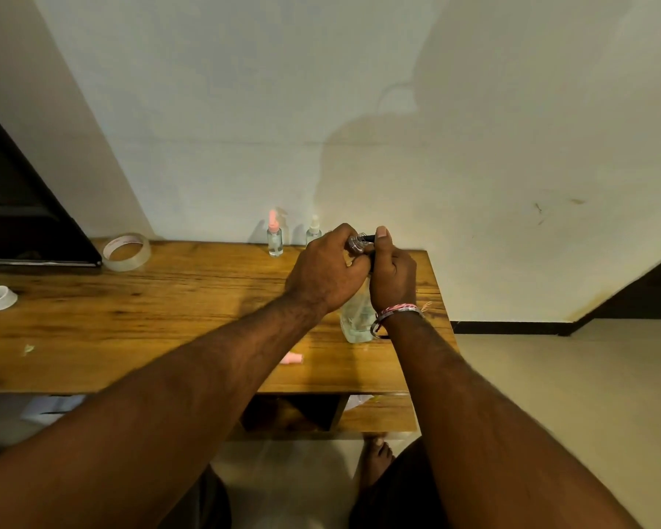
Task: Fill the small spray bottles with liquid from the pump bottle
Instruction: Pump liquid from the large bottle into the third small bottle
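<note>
A: Hands?
B: Left hand (327, 269) pinches a small spray bottle (357, 244) at the pump nozzle; right hand (392, 271) grips the pump bottle (357, 318), thumb atop.
A: Location?
B: Table (168, 318), right side. Two capped spray bottles (275, 238) stand far, against the wall.

A brown, dark-grained wooden table (130, 318) carries a clear small spray bottle with a pink top (274, 238), another with a white top (313, 231), and a clear tape roll (126, 252) printed red at far left. A pink cap (292, 359) lies near.
</note>
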### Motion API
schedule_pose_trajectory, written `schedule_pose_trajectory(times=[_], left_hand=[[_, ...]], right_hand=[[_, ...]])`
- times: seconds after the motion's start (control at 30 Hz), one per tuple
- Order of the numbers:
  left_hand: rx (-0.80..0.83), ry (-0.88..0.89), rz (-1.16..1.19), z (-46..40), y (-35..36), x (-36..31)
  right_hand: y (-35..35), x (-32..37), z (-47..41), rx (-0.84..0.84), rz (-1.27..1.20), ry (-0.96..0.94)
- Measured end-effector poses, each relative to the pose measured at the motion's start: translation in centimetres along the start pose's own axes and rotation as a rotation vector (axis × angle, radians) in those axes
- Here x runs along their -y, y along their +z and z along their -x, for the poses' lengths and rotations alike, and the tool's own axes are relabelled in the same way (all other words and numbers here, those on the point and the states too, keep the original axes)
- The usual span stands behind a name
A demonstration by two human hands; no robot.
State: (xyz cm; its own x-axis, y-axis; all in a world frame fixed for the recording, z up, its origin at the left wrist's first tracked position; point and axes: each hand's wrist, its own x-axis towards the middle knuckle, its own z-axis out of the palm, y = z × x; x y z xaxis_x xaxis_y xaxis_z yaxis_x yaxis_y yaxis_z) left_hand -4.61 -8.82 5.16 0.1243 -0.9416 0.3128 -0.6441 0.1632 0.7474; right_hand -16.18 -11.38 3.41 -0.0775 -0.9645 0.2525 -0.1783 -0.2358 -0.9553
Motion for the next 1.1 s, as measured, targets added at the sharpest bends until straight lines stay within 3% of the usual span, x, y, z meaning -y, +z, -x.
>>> schedule_pose_trajectory(times=[1.1], left_hand=[[0.004, 0.014, -0.017, 0.06, 0.16, 0.14]], right_hand=[[0.09, -0.19, -0.39, -0.007, 0.045, 0.017]])
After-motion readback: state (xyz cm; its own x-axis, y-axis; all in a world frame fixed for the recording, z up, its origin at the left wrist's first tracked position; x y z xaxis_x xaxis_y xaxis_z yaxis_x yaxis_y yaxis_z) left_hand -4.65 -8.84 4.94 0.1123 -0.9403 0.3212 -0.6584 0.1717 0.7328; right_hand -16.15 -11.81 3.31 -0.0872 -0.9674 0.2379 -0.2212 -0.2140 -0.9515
